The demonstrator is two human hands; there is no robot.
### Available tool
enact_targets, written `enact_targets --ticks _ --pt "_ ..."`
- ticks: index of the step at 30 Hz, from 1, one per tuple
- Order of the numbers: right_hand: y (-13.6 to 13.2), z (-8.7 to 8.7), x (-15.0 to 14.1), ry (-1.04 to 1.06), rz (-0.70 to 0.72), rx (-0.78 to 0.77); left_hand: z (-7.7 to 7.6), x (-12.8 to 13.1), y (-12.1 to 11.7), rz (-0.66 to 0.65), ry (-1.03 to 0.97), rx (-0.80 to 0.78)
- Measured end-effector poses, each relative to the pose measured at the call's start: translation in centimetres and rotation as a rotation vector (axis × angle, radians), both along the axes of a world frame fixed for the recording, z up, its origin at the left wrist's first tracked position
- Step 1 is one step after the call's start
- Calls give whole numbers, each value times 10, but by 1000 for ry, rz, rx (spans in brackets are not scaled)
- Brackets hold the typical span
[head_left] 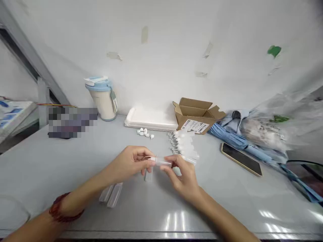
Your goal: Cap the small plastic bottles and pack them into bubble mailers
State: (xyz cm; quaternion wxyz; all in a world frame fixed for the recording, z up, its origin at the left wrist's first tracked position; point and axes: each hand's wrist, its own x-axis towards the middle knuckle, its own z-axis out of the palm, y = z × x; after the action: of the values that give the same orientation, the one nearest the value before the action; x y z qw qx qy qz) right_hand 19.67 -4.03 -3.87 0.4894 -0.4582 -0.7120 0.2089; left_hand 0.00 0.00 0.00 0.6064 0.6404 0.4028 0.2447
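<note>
Pinching a clear tube [163, 161] near the centre of the frame, you have your left hand [131, 161] clamped on its left end and your right hand [185, 174] clamped on its right end, the tube lying nearly level between them. Another clear tube [148, 176] shows just below your left fingertips, and two loose tubes [115, 195] lie side by side at lower left of centre. Small white caps [143, 132] sit above your hands, with a row of whitish tubes [183, 144] right of centre and a phone [241, 159] farther right, on the grey table [222, 208]
</note>
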Motion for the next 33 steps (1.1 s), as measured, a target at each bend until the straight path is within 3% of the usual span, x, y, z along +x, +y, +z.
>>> enact_targets --ticks 6,9,13,20,23,27,30,33 --pt "5 8 -3 220 54 -392 -6 1 2 41 -6 92" --pt "6 9 -3 318 84 -483 -3 2 2 44 26 81" --pt "5 9 -2 299 73 -406 1 2 2 -27 76 72" --pt "3 3 0 -4 5 1 -8 3 1 -40 75 78" --pt "2 2 1 -59 15 63 -8 3 1 -42 110 115" --pt "2 7 0 50 29 -168 -6 3 -1 -56 145 157" --pt "3 13 0 230 89 -424 -8 4 -4 -65 187 348" --pt "6 15 0 384 156 -585 -13 4 -5 -50 192 566"
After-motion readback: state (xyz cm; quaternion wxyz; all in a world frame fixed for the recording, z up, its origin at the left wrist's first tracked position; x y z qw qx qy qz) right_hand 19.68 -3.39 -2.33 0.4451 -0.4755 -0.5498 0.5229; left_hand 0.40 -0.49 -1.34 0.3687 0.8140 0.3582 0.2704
